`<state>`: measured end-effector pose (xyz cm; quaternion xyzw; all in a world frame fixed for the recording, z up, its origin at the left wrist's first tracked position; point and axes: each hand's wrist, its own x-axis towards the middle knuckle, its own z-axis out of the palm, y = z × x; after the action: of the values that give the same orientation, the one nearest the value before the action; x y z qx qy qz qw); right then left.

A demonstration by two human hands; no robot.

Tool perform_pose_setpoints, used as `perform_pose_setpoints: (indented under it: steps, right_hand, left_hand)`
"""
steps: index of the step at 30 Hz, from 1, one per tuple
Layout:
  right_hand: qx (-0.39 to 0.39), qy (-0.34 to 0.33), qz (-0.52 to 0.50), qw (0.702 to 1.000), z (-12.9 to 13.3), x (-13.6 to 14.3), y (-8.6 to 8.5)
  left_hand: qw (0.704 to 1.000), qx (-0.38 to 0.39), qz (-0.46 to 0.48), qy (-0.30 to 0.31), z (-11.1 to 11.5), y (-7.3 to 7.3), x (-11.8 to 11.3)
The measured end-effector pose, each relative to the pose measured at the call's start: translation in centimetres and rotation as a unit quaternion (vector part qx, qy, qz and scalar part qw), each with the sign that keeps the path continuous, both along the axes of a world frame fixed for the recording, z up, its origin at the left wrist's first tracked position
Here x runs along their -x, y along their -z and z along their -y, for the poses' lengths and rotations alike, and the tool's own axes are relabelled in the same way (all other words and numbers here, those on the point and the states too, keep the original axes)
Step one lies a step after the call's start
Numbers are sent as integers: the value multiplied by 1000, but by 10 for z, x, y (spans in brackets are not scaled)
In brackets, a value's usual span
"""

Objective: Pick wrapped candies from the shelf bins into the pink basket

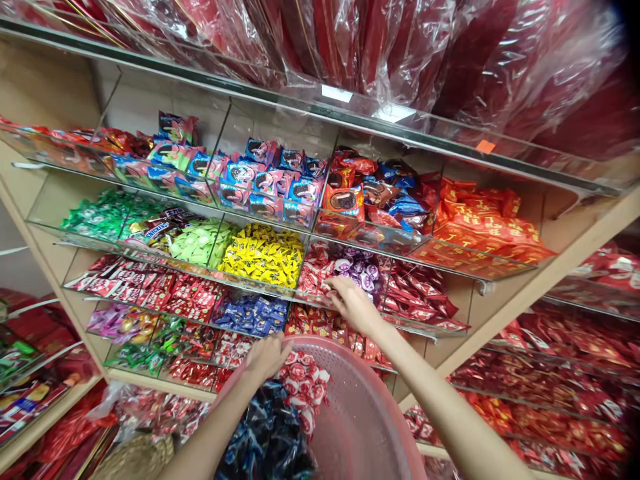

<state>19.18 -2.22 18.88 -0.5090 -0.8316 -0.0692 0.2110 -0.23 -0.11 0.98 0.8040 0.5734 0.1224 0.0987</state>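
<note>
My left hand (267, 357) is closed over the rim of a pink plastic basket (370, 400). Inside the basket lie red and white wrapped candies (305, 383) and dark blue wrapped ones (267, 433). Up at the third shelf level, my right hand (350, 301) reaches to the front edge of a compartment of red and white candies (316, 267), beside purple and white ones (357, 270). Its fingers are bent together at the glass lip; whatever they hold, if anything, is too small to make out.
Glass dividers and front lips edge the shelves (250, 287). Yellow candies (263, 257) lie left of my right hand, orange packets (485, 220) to the upper right. Plastic-wrapped red bags (350, 40) fill the top. More candy shelves (560, 360) stand at the right.
</note>
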Motion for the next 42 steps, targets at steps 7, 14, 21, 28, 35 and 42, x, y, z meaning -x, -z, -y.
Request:
perform_pose_setpoints:
  steps: [7, 14, 21, 28, 35, 42]
  right_hand:
    - [62, 8, 253, 966, -36, -1, -31]
    - [128, -5, 288, 949, -60, 11, -26]
    - [98, -12, 286, 953, -56, 4, -26]
    - [124, 10, 338, 933, -56, 14, -26]
    - [128, 9, 391, 912, -62, 19, -25]
    - [129, -15, 337, 932, -62, 11, -26]
  left_hand:
    - [1000, 15, 8, -6, 2, -5, 1]
    - [1000, 17, 5, -7, 2, -6, 1]
    - [1000, 4, 16, -4, 1, -4, 1]
    - [1000, -2, 16, -4, -2, 5, 1]
    - [1000, 2, 13, -12, 1, -2, 0]
    - [1000, 2, 10, -9, 2, -2, 0]
